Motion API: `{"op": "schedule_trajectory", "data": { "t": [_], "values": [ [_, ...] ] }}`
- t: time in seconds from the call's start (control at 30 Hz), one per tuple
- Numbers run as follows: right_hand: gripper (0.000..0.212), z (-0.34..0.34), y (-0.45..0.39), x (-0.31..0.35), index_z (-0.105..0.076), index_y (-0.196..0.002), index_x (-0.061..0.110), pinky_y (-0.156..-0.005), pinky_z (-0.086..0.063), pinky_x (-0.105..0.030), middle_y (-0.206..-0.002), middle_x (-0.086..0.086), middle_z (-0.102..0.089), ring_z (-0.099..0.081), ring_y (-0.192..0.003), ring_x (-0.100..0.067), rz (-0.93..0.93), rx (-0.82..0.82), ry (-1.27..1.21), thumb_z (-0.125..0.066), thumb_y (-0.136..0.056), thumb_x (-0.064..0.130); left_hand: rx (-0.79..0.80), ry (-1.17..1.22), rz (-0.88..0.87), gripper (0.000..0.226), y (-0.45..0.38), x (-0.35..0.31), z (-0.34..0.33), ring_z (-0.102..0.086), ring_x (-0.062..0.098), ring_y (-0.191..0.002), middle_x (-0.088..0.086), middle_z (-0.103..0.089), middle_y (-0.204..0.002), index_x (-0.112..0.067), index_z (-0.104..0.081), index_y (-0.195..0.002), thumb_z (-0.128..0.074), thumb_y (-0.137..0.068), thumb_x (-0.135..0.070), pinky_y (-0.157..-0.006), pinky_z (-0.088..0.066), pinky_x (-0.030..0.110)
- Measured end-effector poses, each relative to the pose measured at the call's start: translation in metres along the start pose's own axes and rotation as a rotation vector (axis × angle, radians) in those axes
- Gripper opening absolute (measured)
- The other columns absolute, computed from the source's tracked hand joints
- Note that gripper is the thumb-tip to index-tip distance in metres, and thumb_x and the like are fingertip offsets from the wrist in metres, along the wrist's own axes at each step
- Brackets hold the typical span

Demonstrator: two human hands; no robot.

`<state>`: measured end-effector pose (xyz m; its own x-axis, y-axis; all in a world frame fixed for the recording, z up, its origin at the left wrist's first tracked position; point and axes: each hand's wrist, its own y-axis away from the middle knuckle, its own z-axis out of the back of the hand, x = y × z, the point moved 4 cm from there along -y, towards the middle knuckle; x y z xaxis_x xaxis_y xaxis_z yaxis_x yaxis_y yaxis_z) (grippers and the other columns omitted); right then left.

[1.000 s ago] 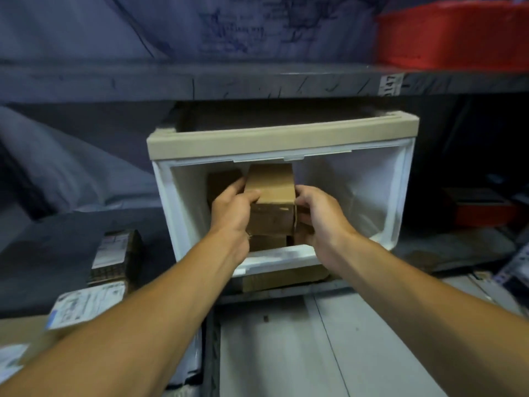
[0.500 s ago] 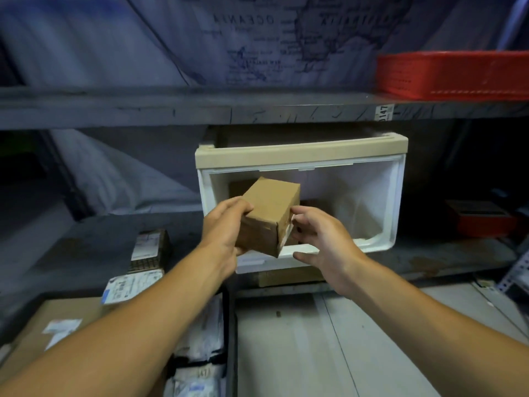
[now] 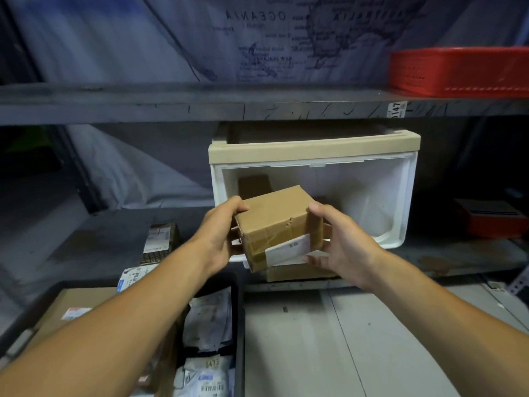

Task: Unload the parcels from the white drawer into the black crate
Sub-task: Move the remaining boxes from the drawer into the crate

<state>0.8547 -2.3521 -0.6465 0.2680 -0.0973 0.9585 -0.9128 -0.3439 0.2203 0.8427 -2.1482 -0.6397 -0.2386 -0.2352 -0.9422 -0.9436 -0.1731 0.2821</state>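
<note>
A brown cardboard parcel [image 3: 274,222] with tape and a white label is held tilted in front of the white drawer [image 3: 398,196], which has a beige top rim. My left hand [image 3: 219,233] grips its left side and my right hand [image 3: 340,245] grips its right side. Another brown parcel [image 3: 253,183] stands inside the drawer at the back left. The black crate [image 3: 239,325] sits at lower left, holding several bagged and boxed parcels; my left forearm covers part of it.
A grey shelf [image 3: 171,106] runs above the drawer, with a red basket [image 3: 458,70] on its right end. A small labelled box [image 3: 159,242] stands on the lower shelf at left. A red box [image 3: 492,219] lies at right. Grey floor [image 3: 357,339] spreads at lower right.
The parcel has come out of the drawer toward me and turned so its labelled side faces me. Both hands stay on it. The view has shifted left and down, showing more of the crate.
</note>
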Motion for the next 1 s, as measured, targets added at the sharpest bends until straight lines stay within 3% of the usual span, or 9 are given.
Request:
{"op": "schedule_trajectory", "data": {
  "t": [0.17, 0.27, 0.37, 0.47, 0.53, 0.67, 0.83, 0.93, 1.0],
  "values": [
    [0.088, 0.007, -0.001, 0.001, -0.049, -0.144, 0.045, -0.110, -0.046, -0.050, -0.142, 0.006, -0.059, -0.050, -0.133, -0.021, 0.090, 0.084, 0.158, -0.079, -0.064, 0.063, 0.074, -0.037, 0.115, 0.022, 0.002, 0.003, 0.003, -0.058, 0.024, -0.083, 0.009, -0.059, -0.093, -0.021, -0.061, -0.101, -0.054, -0.088, -0.037, -0.066, -0.047, 0.032],
    [0.088, 0.007, 0.000, 0.001, -0.052, -0.142, 0.040, -0.103, -0.051, -0.043, -0.136, 0.004, -0.063, -0.054, -0.130, -0.020, 0.106, 0.097, 0.188, -0.082, -0.062, 0.058, 0.089, -0.091, 0.142, 0.023, 0.001, 0.006, 0.007, -0.061, 0.020, -0.069, 0.004, -0.063, -0.076, -0.021, -0.061, -0.075, -0.055, -0.087, -0.040, -0.067, -0.049, 0.030],
    [0.077, 0.007, 0.002, 0.002, -0.057, -0.136, 0.034, -0.086, -0.054, -0.035, -0.128, 0.000, -0.068, -0.059, -0.124, -0.023, 0.080, 0.048, 0.203, -0.084, -0.068, 0.059, 0.188, -0.078, 0.140, 0.047, -0.001, 0.011, 0.008, -0.071, 0.030, -0.102, 0.012, -0.074, -0.111, -0.017, -0.072, -0.109, -0.060, -0.089, -0.058, -0.094, -0.054, 0.047],
    [0.075, 0.011, 0.001, -0.004, -0.062, -0.131, 0.036, -0.096, -0.055, -0.045, -0.124, -0.001, -0.071, -0.062, -0.121, -0.026, -0.011, 0.000, 0.209, -0.078, -0.067, 0.071, 0.295, -0.060, 0.116, 0.062, 0.004, 0.009, 0.002, -0.067, 0.034, -0.117, 0.012, -0.073, -0.122, -0.025, -0.072, -0.120, -0.056, -0.083, -0.072, -0.104, -0.047, 0.057],
    [0.062, 0.011, 0.002, -0.006, -0.066, -0.125, 0.035, -0.095, -0.057, -0.046, -0.120, -0.006, -0.073, -0.066, -0.117, -0.031, -0.091, -0.020, 0.194, -0.068, -0.077, 0.073, 0.324, -0.123, 0.085, 0.062, 0.007, 0.009, -0.001, -0.064, 0.033, -0.120, 0.009, -0.072, -0.124, -0.029, -0.069, -0.125, -0.064, -0.078, -0.070, -0.101, -0.049, 0.057],
    [0.055, 0.011, 0.007, -0.008, -0.072, -0.111, 0.031, -0.072, -0.056, -0.034, -0.100, -0.012, -0.078, -0.069, -0.099, -0.028, -0.206, -0.087, 0.185, -0.054, -0.086, 0.076, 0.339, -0.160, 0.093, 0.060, 0.006, 0.015, -0.002, -0.061, 0.034, -0.122, 0.010, -0.071, -0.126, -0.028, -0.064, -0.129, -0.077, -0.073, -0.047, -0.094, -0.055, 0.053],
    [0.059, 0.005, 0.011, -0.008, -0.070, -0.116, 0.037, -0.095, -0.055, -0.043, -0.108, -0.004, -0.078, -0.070, -0.108, -0.025, -0.161, 0.024, 0.192, -0.056, -0.079, 0.081, 0.256, -0.148, 0.171, 0.041, 0.004, 0.017, 0.002, -0.063, 0.037, -0.117, 0.019, -0.068, -0.128, -0.022, -0.071, -0.121, -0.067, -0.087, -0.046, -0.094, -0.054, 0.054],
    [0.072, 0.004, 0.007, -0.007, -0.062, -0.131, 0.049, -0.115, -0.037, -0.058, -0.140, 0.010, -0.062, -0.049, -0.138, -0.022, -0.014, 0.116, 0.238, -0.068, -0.068, 0.083, 0.242, -0.129, 0.232, 0.042, 0.004, 0.014, 0.005, -0.067, 0.037, -0.100, 0.018, -0.069, -0.114, -0.021, -0.070, -0.116, -0.061, -0.086, -0.050, -0.075, -0.059, 0.047],
    [0.071, 0.005, 0.006, -0.004, -0.059, -0.131, 0.051, -0.110, -0.044, -0.053, -0.135, 0.010, -0.065, -0.052, -0.135, -0.020, 0.060, 0.114, 0.234, -0.080, -0.065, 0.068, 0.223, -0.124, 0.277, 0.041, 0.006, 0.012, 0.008, -0.068, 0.038, -0.096, 0.017, -0.071, -0.107, -0.021, -0.071, -0.108, -0.057, -0.088, -0.053, -0.065, -0.059, 0.043]
  ]
}}
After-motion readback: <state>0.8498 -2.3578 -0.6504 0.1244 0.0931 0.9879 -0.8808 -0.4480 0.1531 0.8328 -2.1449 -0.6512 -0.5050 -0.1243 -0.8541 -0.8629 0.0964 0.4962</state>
